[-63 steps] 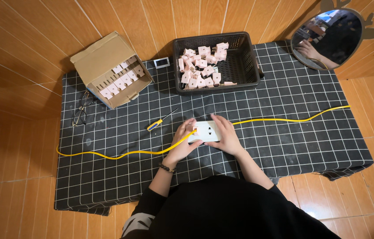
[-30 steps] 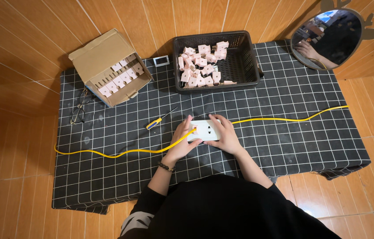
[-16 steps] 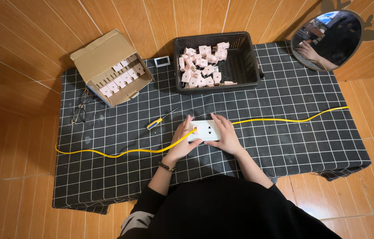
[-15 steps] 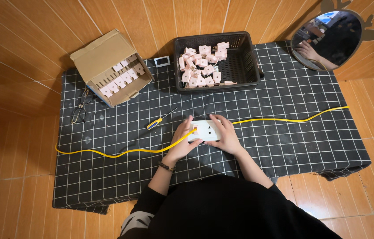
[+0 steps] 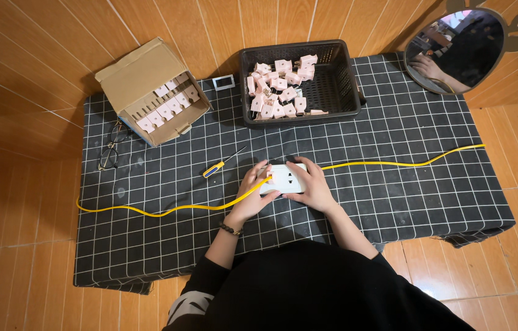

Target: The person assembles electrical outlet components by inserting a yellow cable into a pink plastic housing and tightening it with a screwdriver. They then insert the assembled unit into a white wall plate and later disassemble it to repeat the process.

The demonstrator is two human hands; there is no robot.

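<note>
Mid-table [image 5: 430, 202], both hands [image 5: 253, 196] [image 5: 311, 187] grip socket [image 5: 284, 179]; bare cloth right.

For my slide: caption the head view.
Both hands, left hand and right hand, hold a white socket on a yellow cable.

A socket plate [image 5: 284, 179] lies mid-table between both hands, basket [image 5: 338, 92] behind it, box [image 5: 148, 76] behind-left, mirror [image 5: 455, 43] behind-right.

Home piecework spot, not factory: low table [image 5: 430, 202] under black checked cloth on wooden floor [image 5: 20, 73]; far side, cardboard box [image 5: 148, 86] and black basket [image 5: 332, 79] of pink plugs; round mirror [image 5: 455, 49] far right; glasses [image 5: 110, 147] left
</note>
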